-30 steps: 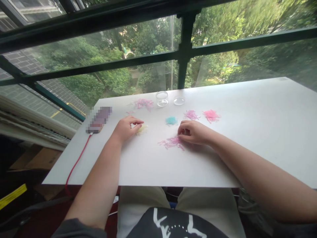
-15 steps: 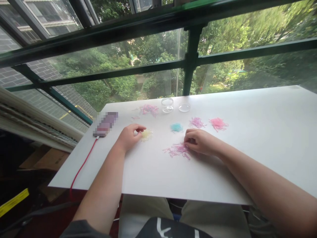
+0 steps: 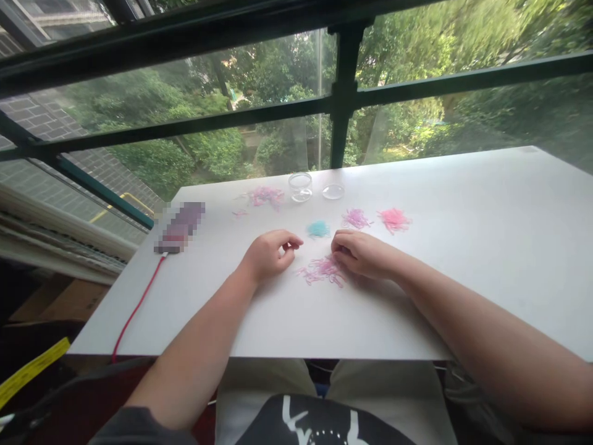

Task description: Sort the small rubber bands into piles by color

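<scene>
My left hand (image 3: 274, 253) is just left of the mixed pink and purple pile (image 3: 322, 271), fingers bent, with a gap between thumb and forefinger. No object shows in it. My right hand (image 3: 361, 254) rests on that pile's right edge, its fingers curled together. Whatever they pinch is hidden. The pile is of thin, loop-like pieces resembling small rubber bands. Just beyond the hands lies a turquoise heap (image 3: 318, 228) of such pieces. Purple (image 3: 356, 217) and pink (image 3: 393, 219) heaps lie farther right. The yellow heap is hidden behind my left hand.
A clear round jar (image 3: 301, 188) and its clear lid (image 3: 333, 191) stand at the back of the white table (image 3: 185, 321). Left of them lies another pink-purple heap (image 3: 265, 196). A blurred-out phone (image 3: 180, 227) with a red cable (image 3: 136, 309) lies at the left. Green window bars run behind.
My left hand has moved right, from the yellow heap to the edge of the middle pile. My right hand stays at that pile. The view has shifted slightly.
</scene>
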Motion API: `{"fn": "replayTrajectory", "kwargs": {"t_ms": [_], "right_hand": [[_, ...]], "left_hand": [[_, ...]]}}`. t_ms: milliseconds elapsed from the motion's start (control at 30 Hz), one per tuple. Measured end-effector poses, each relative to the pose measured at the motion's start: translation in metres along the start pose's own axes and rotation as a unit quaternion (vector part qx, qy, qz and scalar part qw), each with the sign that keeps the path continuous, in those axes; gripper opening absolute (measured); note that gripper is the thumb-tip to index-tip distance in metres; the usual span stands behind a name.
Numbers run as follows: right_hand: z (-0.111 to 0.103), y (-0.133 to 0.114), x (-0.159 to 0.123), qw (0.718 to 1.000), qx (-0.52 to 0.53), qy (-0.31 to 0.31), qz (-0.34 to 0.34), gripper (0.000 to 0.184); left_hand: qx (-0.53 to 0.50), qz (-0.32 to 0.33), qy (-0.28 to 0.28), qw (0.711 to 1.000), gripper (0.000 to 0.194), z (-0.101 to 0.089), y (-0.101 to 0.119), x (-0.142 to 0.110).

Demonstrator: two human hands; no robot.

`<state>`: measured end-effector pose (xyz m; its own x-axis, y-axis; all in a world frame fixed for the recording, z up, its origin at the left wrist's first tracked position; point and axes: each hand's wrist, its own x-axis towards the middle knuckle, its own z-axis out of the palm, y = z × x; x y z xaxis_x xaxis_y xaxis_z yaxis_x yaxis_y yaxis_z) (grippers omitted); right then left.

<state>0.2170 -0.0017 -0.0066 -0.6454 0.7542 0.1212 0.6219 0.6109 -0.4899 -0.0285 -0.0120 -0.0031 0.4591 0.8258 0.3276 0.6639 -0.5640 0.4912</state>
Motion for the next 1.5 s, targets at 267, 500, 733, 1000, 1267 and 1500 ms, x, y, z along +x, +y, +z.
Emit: {"fn": "replayTrajectory", "kwargs": {"t_ms": [267,500,733,1000,1267,1500], "right_hand": [[-0.001,-0.003,0.002,0.998,0.046,0.038,0.022,0.009],[-0.002,-0.002,0.001,0.994,0.078,0.068,0.019,0.007],[0.0,-0.004,0.0,0.991,0.092,0.093,-0.018,0.006],[0.0,-0.001,-0.003,0.99,0.105,0.091,-0.02,0.005],[0.0,0.0,-0.002,0.989,0.113,0.096,-0.023,0.003],[0.0,0.001,-0.002,0.986,0.12,0.112,-0.031,0.005]], "left_hand": [[-0.093,-0.02,-0.064,0.993,0.022,0.022,0.026,0.025],[-0.107,-0.045,-0.087,0.99,0.02,0.029,0.022,0.03],[-0.119,-0.005,-0.03,0.992,0.014,0.03,0.027,0.02],[-0.135,0.003,-0.01,0.991,0.011,0.029,0.029,0.016],[-0.14,-0.026,0.004,0.99,0.01,0.028,0.029,0.017],[-0.15,-0.056,0.003,0.987,0.01,0.027,0.028,0.017]]}}
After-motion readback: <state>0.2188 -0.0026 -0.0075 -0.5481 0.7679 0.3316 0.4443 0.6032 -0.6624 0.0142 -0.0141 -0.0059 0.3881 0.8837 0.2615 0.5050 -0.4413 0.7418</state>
